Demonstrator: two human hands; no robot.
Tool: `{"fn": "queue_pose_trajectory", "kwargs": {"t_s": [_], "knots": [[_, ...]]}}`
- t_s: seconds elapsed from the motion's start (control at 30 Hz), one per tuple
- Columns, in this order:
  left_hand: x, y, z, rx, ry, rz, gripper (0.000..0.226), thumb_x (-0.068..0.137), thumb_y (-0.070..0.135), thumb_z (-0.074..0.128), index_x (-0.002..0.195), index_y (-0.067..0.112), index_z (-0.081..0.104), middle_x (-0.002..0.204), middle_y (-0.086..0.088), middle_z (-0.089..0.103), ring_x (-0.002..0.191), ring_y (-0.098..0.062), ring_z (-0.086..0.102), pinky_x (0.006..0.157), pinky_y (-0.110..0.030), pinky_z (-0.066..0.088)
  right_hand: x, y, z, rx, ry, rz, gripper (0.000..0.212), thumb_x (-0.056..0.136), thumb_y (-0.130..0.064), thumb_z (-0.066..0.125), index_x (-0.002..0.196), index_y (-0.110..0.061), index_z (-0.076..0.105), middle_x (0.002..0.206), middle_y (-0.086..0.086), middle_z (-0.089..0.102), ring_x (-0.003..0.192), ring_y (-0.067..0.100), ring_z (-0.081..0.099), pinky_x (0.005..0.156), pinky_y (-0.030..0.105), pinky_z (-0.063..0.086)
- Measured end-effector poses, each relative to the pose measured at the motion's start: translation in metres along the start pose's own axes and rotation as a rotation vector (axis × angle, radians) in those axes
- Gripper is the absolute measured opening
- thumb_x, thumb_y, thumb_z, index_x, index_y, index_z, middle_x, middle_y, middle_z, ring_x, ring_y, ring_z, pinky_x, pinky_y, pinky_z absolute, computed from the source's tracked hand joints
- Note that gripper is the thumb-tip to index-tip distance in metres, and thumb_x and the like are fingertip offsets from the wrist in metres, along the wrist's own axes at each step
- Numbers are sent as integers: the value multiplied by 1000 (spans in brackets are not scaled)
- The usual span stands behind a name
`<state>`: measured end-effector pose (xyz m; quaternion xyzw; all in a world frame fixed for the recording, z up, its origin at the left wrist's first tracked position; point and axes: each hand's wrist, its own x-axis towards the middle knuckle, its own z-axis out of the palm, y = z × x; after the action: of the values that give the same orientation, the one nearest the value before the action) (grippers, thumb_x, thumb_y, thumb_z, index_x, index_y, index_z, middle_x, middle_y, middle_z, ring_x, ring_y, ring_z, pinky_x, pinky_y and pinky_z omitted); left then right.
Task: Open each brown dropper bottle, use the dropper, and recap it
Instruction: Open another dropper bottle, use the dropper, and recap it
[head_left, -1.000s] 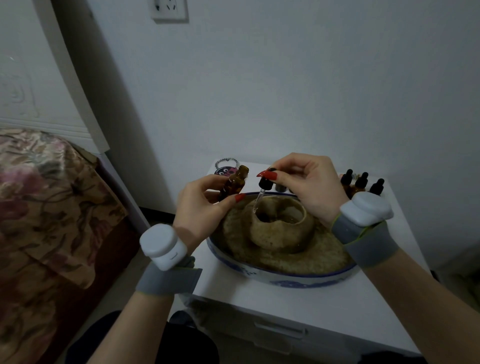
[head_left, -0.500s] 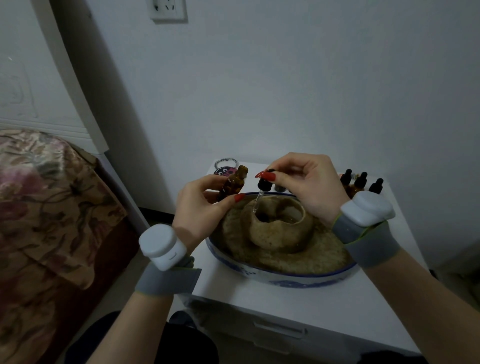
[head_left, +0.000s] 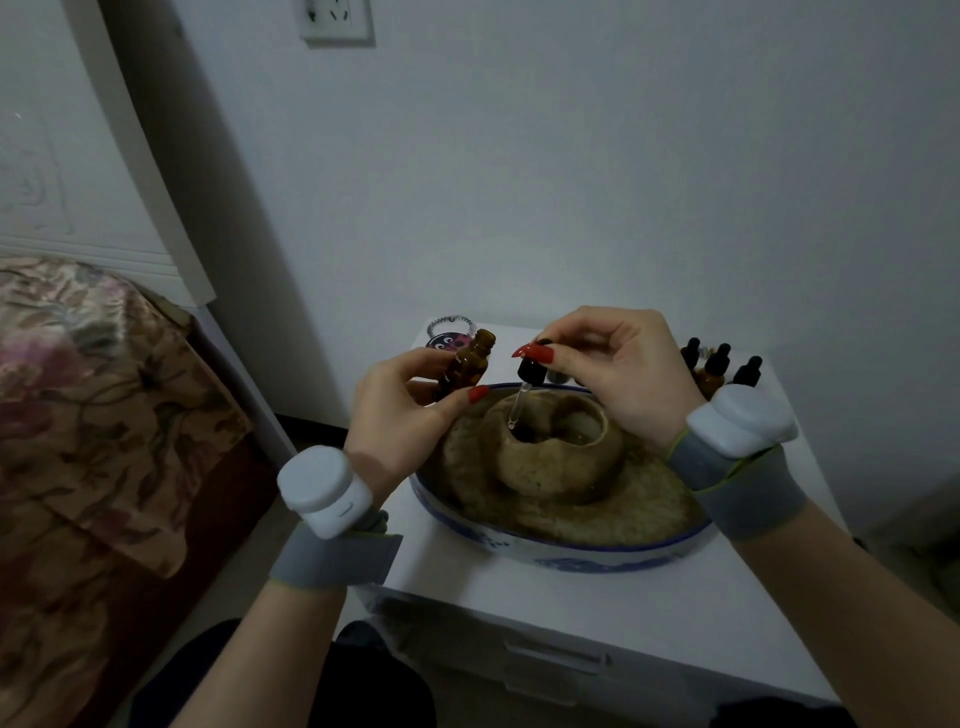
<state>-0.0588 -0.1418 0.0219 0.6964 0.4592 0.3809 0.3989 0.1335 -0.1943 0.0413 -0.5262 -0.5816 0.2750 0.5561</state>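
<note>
Three capped bottles (head_left: 719, 364) half hidden behind right hand (head_left: 618, 369).

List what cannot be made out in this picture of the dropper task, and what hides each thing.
1. Liquid in the open bottle: head view, dark glass and the left hand hide it.
2. Any drop at the dropper tip: too small and dim.
3. The capped bottles behind: the right hand and wrist device cover their bodies, so their count is unsure.
4. The round sticker: mostly behind the bottle.
</note>
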Motion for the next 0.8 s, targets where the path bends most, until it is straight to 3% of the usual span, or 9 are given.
{"fn": "queue_pose_trajectory", "kwargs": {"t_s": [0.13, 0.5, 0.8], "knots": [[-1, 0, 0, -1, 0, 6, 35, 77, 16, 78, 111, 16, 69, 103, -2, 70, 92, -17, 68, 86, -38, 57, -2, 0, -1, 2, 6, -5, 7, 81, -3, 71, 88, -3, 73, 81, 5, 72, 71, 8, 67, 75, 21, 53], [0, -1, 5, -14, 8, 9, 31, 77, 15, 78, 105, 21, 69, 101, 0, 70, 87, -6, 66, 78, -18, 54, -7, 6, -3, -8, 32, -16, 8, 81, -1, 72, 89, -2, 74, 87, 11, 74, 85, 21, 71, 84, 28, 57], [1, -4, 4, -2, 5, 13, 32, 77, 18, 78, 107, 23, 69, 101, 2, 70, 88, -5, 66, 79, -21, 54, -10, 8, 1, -43, 60, -56, 20, 80, -3, 72, 81, -23, 73, 75, -16, 73, 77, 2, 70, 77, 15, 53]]}}
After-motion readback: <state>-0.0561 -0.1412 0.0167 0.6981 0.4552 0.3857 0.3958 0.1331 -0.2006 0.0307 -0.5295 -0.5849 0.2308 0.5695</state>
